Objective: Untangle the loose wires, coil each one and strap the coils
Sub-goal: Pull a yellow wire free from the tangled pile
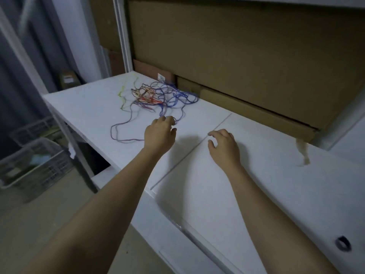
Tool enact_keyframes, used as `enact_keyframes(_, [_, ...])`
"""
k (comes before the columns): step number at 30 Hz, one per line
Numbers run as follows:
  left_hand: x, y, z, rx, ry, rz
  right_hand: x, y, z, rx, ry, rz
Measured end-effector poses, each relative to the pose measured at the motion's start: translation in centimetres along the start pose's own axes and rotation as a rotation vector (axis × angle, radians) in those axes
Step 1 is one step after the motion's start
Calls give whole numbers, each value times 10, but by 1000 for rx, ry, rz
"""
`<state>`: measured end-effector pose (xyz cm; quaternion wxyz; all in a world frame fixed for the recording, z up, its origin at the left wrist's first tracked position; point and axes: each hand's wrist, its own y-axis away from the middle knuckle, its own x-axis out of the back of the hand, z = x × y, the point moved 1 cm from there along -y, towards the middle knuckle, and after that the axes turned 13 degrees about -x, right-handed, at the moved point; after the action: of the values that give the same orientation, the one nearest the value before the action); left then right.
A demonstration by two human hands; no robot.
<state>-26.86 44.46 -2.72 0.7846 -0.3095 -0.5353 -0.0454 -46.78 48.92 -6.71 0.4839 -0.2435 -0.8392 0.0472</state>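
A tangle of thin wires [158, 95], blue, purple, red and yellow-green, lies at the far left of the white table [276, 184]. A purple strand loops out toward the table's front left edge. My left hand [159, 133] reaches to the near edge of the tangle, its fingertips curled at a blue-purple strand; whether it grips the strand is unclear. My right hand [224, 145] hovers over bare tabletop to the right, fingers loosely curled, holding nothing.
Large cardboard boxes [246, 56] fill the shelf behind the table. A small dark ring [343, 243] lies at the table's near right. Grey plastic crates [33, 163] stand on the floor to the left. A beige scrap [303, 151] hangs at the right.
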Motion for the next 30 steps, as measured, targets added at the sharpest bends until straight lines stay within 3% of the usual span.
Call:
enact_keyframes(8, [26, -24, -142, 18, -82, -11, -92, -56, -118, 57, -19, 28])
enact_keyframes(15, [35, -60, -224, 10, -84, -22, -136, -112, -179, 54, 41, 37])
enact_keyframes(22, [33, -123, -284, -37, -47, 1, -167, -173, -222, 118, -33, 260])
enact_keyframes(25, [32, -155, -310, -84, -13, -27, -192, -208, -241, 82, -119, 117])
enact_keyframes(28, [27, -182, -333, -182, 54, -219, -217, -239, -261, 24, -306, -165])
enact_keyframes(30, [22, -196, -344, -265, 89, -320, -229, -254, -274, -43, -421, -258])
